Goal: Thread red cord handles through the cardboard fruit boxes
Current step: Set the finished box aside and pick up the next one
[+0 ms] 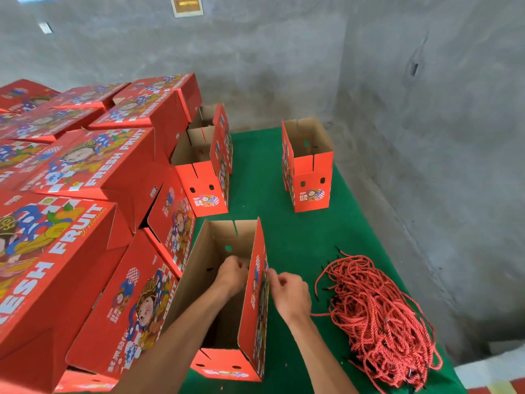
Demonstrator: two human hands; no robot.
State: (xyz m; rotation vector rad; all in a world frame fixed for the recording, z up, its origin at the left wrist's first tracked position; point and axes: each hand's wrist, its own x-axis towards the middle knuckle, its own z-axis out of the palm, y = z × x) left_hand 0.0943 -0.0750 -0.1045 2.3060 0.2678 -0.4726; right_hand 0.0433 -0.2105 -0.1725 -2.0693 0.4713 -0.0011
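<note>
Right hand [291, 294] pinches cord at box [257, 308] wall; left hand's [231, 275] grip hidden.

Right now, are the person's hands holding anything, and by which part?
The right hand pinches a red cord near its end, against the outside of the open box. The left hand is curled inside it; what it holds cannot be told.

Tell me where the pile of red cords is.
The pile of red cords lies on the green mat, right of the right hand and the open box.
</note>
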